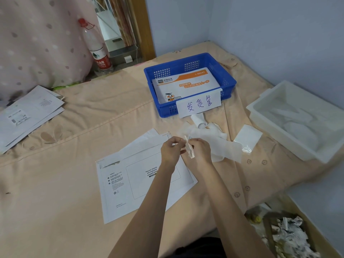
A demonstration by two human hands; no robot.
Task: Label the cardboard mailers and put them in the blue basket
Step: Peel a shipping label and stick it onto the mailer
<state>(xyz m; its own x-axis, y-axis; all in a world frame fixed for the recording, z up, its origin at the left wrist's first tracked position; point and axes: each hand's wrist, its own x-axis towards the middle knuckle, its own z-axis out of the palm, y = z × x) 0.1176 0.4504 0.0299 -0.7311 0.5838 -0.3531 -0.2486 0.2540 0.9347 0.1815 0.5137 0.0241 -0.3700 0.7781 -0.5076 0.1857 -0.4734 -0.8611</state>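
Bedsheet, peach, is serving as the work surface. Both hands are meeting at frame centre: left hand [172,148] and right hand [200,150] are each pinching a curled label [189,148], apparently peeling its backing. Mailer [143,180] is lying flat beneath the wrists, lower centre, waybill box facing up, long axis running lower left to upper right, flap end toward upper right. Basket [228,81], upper centre, is already holding one mailer. Stack [28,112] is waiting at left edge.

Risk: label is curling; adhesive may be folding onto itself, or landing skewed outside the box.
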